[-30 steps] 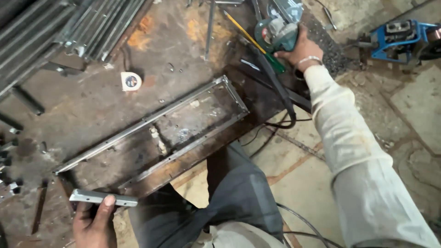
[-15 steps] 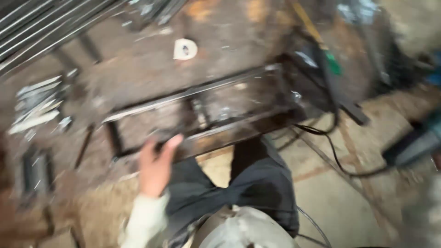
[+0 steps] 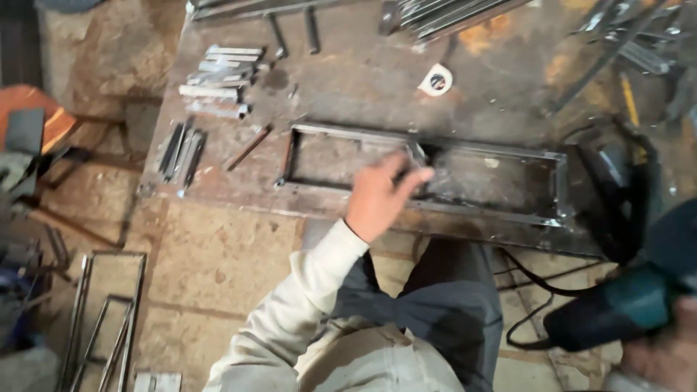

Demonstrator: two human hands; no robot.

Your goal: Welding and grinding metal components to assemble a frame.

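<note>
1. Two hands busy: left hand [image 3: 381, 196] sits on the rectangular metal frame [image 3: 494, 210] mid-bench, fingers loosely spread, gripping nothing.
2. Right hand [image 3: 664, 356], near right corner, is wrapped around the teal grinder [image 3: 617, 308].

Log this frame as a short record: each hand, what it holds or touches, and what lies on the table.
left hand: open, fingers spread over the metal frame, at its middle bar; contact unclear
right hand: bottom right corner, blurred, grips a green power tool
cable: black, trails from the tool across the floor
table: rusty steel top
left of frame: cut bars in a pile
above frame: tape roll
</note>
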